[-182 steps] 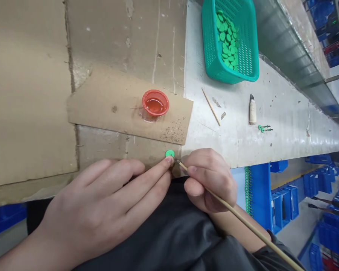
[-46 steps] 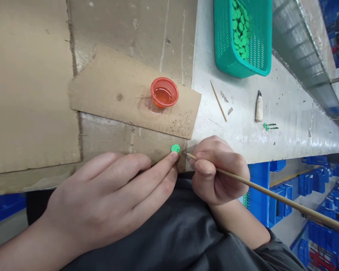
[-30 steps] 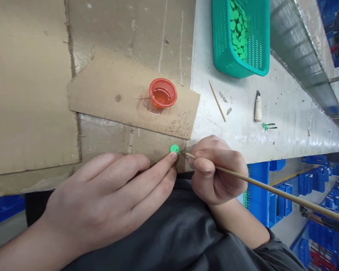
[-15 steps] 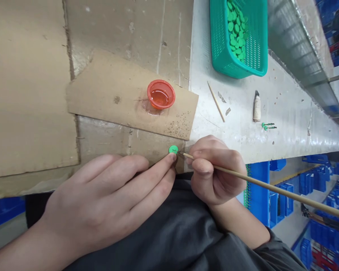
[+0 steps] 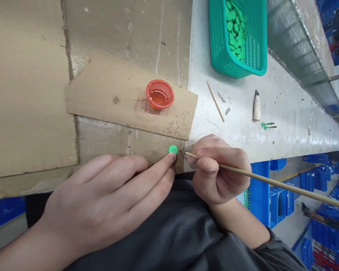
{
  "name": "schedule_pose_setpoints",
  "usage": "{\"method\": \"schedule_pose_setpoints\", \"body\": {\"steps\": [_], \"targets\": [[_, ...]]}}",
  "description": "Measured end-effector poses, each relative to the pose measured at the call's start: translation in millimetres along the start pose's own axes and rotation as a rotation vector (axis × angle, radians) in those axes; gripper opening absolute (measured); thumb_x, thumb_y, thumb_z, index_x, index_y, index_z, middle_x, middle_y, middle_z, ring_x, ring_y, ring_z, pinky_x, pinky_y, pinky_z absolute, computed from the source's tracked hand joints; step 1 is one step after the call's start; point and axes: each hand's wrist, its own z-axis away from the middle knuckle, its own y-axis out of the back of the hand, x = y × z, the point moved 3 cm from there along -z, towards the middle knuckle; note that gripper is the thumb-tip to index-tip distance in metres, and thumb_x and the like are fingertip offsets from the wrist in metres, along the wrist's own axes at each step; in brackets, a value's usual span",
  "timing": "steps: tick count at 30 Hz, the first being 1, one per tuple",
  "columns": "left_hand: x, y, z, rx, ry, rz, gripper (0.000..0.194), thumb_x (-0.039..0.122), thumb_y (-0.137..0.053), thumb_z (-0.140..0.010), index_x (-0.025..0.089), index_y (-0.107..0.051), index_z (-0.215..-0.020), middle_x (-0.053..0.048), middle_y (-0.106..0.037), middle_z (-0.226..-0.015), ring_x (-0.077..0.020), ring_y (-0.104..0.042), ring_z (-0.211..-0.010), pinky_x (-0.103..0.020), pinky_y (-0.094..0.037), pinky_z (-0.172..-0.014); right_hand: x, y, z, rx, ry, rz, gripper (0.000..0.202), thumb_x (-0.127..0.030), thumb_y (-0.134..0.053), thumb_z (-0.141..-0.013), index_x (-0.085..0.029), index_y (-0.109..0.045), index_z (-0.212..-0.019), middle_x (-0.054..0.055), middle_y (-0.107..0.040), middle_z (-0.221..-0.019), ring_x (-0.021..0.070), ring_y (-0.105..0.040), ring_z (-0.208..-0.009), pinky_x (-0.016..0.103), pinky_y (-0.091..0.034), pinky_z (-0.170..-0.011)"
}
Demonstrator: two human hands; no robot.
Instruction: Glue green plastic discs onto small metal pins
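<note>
My left hand (image 5: 110, 199) lies with its back up at the near table edge, fingers mostly stretched. One fingertip presses the lower edge of a small round green disc (image 5: 173, 149), which has tiny dark marks on its face. In my right hand (image 5: 219, 169), thumb and fingers pinch a long thin wooden stick (image 5: 271, 180) with a fine dark tip. That tip points at the disc's right side, a small gap away. Above stands a red cup (image 5: 160, 94) of clear liquid. Tiny specks (image 5: 177, 125) are scattered on the cardboard strip (image 5: 101, 90) beside it.
A green basket (image 5: 237, 71) holds many green discs at the back right. On the pale table lie a short stick (image 5: 215, 101), a wrapped blade tool (image 5: 257, 106) and two green-headed pieces (image 5: 268, 126). Blue bins (image 5: 281, 203) stand below the table's right side.
The right hand and its stick have drawn slightly right, so the tip has moved from the disc's edge to a small gap away. The left hand stays put at the disc.
</note>
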Motion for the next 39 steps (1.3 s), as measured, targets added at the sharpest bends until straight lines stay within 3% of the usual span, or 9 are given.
{"method": "schedule_pose_setpoints", "body": {"steps": [2,4,8,13,19,23,29,35,39], "targets": [[15,-1.3,-10,-0.059,-0.316,-0.185,0.036,0.030,-0.069,-0.119,0.047,-0.081,-0.149,0.009,-0.087,-0.142,-0.0199,-0.089,-0.102,-0.029,-0.068,-0.076,0,4,-1,0.001,-0.050,0.005,0.010,-0.034,-0.068,-0.125,-0.028,-0.075,-0.125,-0.001,-0.078,-0.085,0.0198,-0.079,-0.069,0.038,-0.072,-0.064],[23,-0.7,-17,-0.073,-0.463,-0.289,0.040,0.018,-0.069,-0.117,0.040,-0.083,-0.146,0.008,-0.086,-0.146,-0.0203,-0.089,-0.100,-0.030,-0.064,-0.073,-1,10,-2,-0.027,-0.106,0.014,0.015,-0.034,-0.064,-0.126,-0.029,-0.077,-0.131,0.003,-0.084,-0.095,0.0227,-0.085,-0.081,0.041,-0.076,-0.072],[28,5.0,-24,-0.099,-0.408,-0.287,0.033,0.019,-0.073,-0.115,0.035,-0.085,-0.141,0.005,-0.089,-0.139,-0.0229,-0.089,-0.104,-0.035,-0.067,-0.085,-3,22,-5,-0.180,-0.138,-0.015,0.025,-0.025,-0.062,-0.125,-0.028,-0.079,-0.143,0.007,-0.091,-0.120,0.0250,-0.090,-0.111,0.044,-0.079,-0.093],[32,13.2,-25,-0.142,-0.395,-0.289,0.028,0.019,-0.072,-0.115,0.029,-0.084,-0.138,0.002,-0.088,-0.143,-0.0236,-0.089,-0.112,-0.037,-0.071,-0.107,-2,23,-7,-0.349,-0.062,-0.030,0.034,-0.001,-0.064,-0.114,-0.021,-0.078,-0.138,0.008,-0.093,-0.124,0.0189,-0.089,-0.111,0.036,-0.075,-0.097],[39,22.8,-33,-0.197,-0.414,-0.262,0.023,0.016,-0.069,-0.116,0.026,-0.083,-0.132,0.001,-0.089,-0.139,-0.0200,-0.088,-0.121,-0.034,-0.066,-0.123,0,7,-10,-0.470,0.009,0.000,0.036,0.006,-0.065,-0.104,-0.026,-0.069,-0.120,0.005,-0.093,-0.124,0.0203,-0.089,-0.113,0.043,-0.069,-0.100],[46,35.2,-38,-0.195,-0.288,-0.129,0.021,0.015,-0.070,-0.116,0.026,-0.083,-0.128,0.000,-0.088,-0.131,-0.0147,-0.085,-0.118,-0.026,-0.067,-0.114,0,0,-8,-0.489,-0.058,0.101,0.035,0.005,-0.062,-0.099,-0.027,-0.064,-0.112,0.004,-0.090,-0.113,0.0222,-0.081,-0.103,0.043,-0.065,-0.096],[43,50.3,-27,-0.011,0.065,-0.058,0.008,0.036,-0.080,-0.115,0.037,-0.088,-0.116,0.005,-0.087,-0.115,-0.0103,-0.085,-0.099,-0.016,-0.070,-0.097,-5,8,-7,-0.330,-0.076,0.106,0.019,-0.014,-0.076,-0.113,-0.028,-0.062,-0.114,0.004,-0.089,-0.112,0.0216,-0.080,-0.099,0.042,-0.063,-0.097],[45,39.5,-32,0.102,0.259,0.072,0.009,0.044,-0.096,-0.101,0.036,-0.093,-0.106,0.001,-0.090,-0.109,-0.0180,-0.088,-0.090,-0.023,-0.077,-0.083,1,9,-4,-0.368,-0.089,0.144,0.018,-0.010,-0.072,-0.110,-0.027,-0.064,-0.110,0.003,-0.089,-0.108,0.0223,-0.074,-0.091,0.044,-0.060,-0.092],[44,29.0,-47,0.143,0.379,0.131,0.018,0.042,-0.103,-0.093,0.033,-0.095,-0.105,-0.002,-0.091,-0.108,-0.0180,-0.087,-0.088,-0.020,-0.074,-0.077,0,20,-5,-0.275,-0.082,0.029,0.031,-0.002,-0.064,-0.107,-0.025,-0.070,-0.127,0.005,-0.089,-0.117,0.0232,-0.076,-0.101,0.043,-0.064,-0.097]]}}
